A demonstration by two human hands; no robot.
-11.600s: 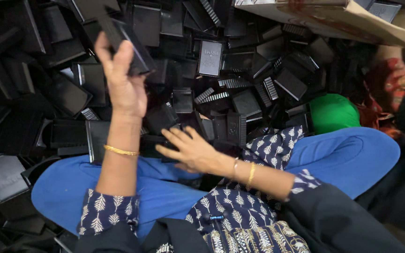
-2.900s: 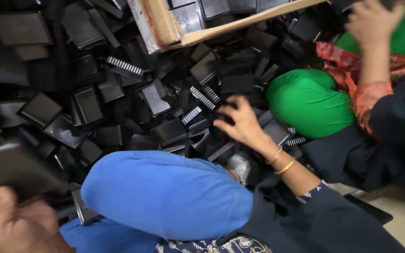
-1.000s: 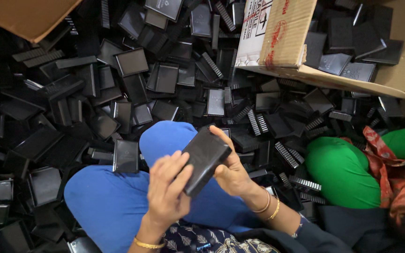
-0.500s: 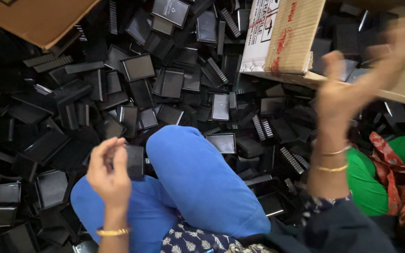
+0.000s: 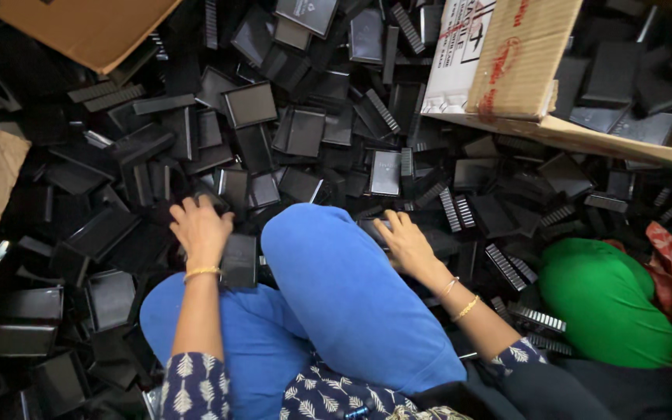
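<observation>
Reaching into the heap of black plastic trays (image 5: 289, 132), the left hand (image 5: 200, 229) is laid with fingers spread on the pieces at nine o'clock from the blue knee (image 5: 336, 272), beside a flat black tray (image 5: 239, 260) that is touched but not visibly gripped. The right hand (image 5: 406, 241) rests palm-down at three o'clock, nothing closed in it. Such trays are judged light, stiff and smooth, best pinched by a raised rim.

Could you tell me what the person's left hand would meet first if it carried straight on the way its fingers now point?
The left hand points up and away from the body into the heap. It would most likely meet the black flat cases lying just past its fingertips, though depth is hard to judge and it may already touch them.
</observation>
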